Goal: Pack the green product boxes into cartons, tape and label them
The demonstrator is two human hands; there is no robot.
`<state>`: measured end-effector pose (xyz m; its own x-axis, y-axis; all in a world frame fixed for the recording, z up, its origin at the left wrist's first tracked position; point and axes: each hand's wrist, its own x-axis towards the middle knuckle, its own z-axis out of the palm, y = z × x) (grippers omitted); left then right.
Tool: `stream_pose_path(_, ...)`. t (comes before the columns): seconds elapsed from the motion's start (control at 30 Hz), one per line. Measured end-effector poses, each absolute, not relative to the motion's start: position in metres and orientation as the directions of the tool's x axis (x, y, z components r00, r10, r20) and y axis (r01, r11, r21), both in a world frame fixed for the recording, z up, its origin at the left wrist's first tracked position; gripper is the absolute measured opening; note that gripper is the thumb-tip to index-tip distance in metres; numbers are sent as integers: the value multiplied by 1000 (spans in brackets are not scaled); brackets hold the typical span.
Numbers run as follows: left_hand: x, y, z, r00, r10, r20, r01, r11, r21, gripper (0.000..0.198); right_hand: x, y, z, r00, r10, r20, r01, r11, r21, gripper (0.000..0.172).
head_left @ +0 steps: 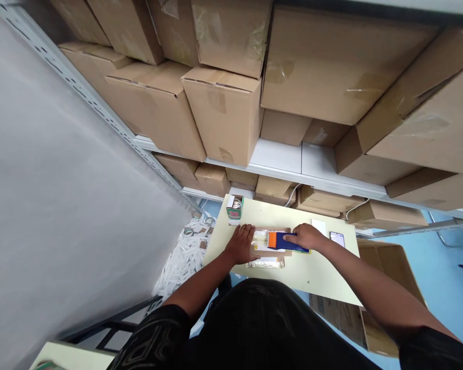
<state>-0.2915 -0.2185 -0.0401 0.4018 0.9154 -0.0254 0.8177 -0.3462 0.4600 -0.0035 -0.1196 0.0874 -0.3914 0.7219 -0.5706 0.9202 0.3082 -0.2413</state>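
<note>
My right hand [306,237] is wrapped round a dark blue packet with an orange end [289,241], held over a shallow cardboard box [272,253]. Inside the box lies something pale in clear wrapping, partly covered by the packet. My left hand [242,244] rests flat with fingers spread at the left edge of the box. Just in front of the box, nearer my body, is a shiny clear-wrapped item [268,262]. All of it is on a pale yellow table [324,280].
A small green box [235,206] stands at the table's back left. A phone [337,239] and a white item [318,225] lie at the right. Behind are shelves of cardboard boxes [224,118]. White scraps [181,257] cover the floor at left; an open carton [389,262] is at right.
</note>
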Motion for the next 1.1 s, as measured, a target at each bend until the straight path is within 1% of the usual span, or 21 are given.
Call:
stream_pose_path(0.1, -291, -217, -40, 401, 916, -28, 814, -343, 468, 119, 17, -116, 84, -381, 733, -563, 924, 314, -217, 73)
stream_pose_path(0.3, -293, -215, -40, 392, 919, -40, 822, -330, 465, 116, 68, -105, 85, -343, 760, -552, 939, 287, -188, 67)
stream_pose_path(0.5, -293, -213, -36, 391, 919, -54, 831, -327, 449, 118, 146, -100, 86, -270, 764, -586, 962, 246, -122, 67)
stream_pose_path(0.6, -291, -212, -36, 394, 918, -44, 826, -332, 456, 118, 166, -103, 71, -244, 762, -600, 968, 230, -102, 66)
stream_pose_path(0.73, -288, -211, -39, 393, 919, -38, 827, -335, 451, 119, 147, -107, 33, -233, 766, -599, 971, 216, -102, 69)
stream_pose_path(0.8, -289, -210, -42, 397, 917, -28, 824, -343, 451, 121, 126, -107, 14, -210, 767, -607, 978, 156, -141, 69)
stream_pose_path(0.83, -289, -210, -43, 397, 917, -23, 822, -345, 453, 122, 116, -107, 6, -190, 765, -615, 979, 98, -180, 68)
stream_pose_path(0.93, -291, -209, -46, 403, 915, -19, 820, -352, 451, 123, 95, -114, -12, -96, 739, -666, 937, -159, -312, 64)
stream_pose_path(1.0, -293, -209, -47, 408, 912, -28, 825, -356, 439, 125, 93, -125, -17, -51, 713, -699, 889, -287, -357, 61)
stream_pose_path(1.1, -296, -210, -48, 419, 907, -36, 828, -366, 424, 126, 100, -154, -21, -9, 713, -701, 853, -361, -378, 61)
